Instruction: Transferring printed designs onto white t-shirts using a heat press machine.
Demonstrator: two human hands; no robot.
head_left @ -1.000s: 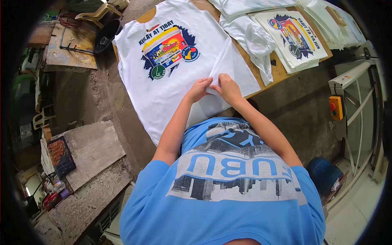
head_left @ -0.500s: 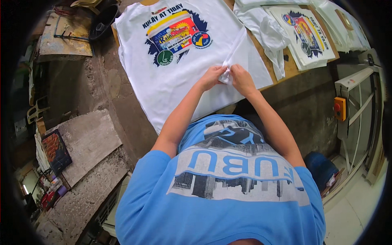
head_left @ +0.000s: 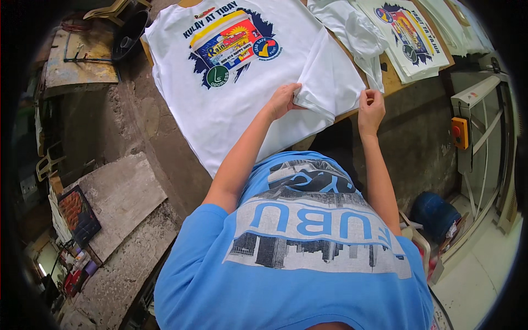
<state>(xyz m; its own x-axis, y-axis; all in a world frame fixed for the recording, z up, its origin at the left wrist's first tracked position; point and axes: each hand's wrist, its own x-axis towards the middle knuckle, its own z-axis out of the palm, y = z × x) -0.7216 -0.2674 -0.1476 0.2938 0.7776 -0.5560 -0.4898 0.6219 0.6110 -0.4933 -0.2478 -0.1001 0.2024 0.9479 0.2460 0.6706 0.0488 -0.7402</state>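
Note:
A white printed T-shirt (head_left: 187, 110) lies spread on the table, its chest print of a paint bucket with dark blue splashes at the top. My left hand (head_left: 284, 101) is closed on the shirt near its lower hem, where a flap of the cloth is folded over. To the right, my right hand (head_left: 372, 113) is raised by the table's edge with thumb and fingers pinched together. Its fingertips are close to the shirt's right corner and to a hanging end of another white cloth (head_left: 363, 41). Whether anything thin is between them I cannot make out.
A stack of folded printed white shirts (head_left: 410, 47) rests on the wooden table (head_left: 393, 81) at the right. An orange switch box (head_left: 460, 133) is fixed to a metal frame at far right. A blue drum (head_left: 433, 212) stands below, and a black basin (head_left: 129, 38) at upper left.
My right hand has left my left hand and moved right to the shirt's corner. The left hand stays on the cloth, where a folded flap now shows.

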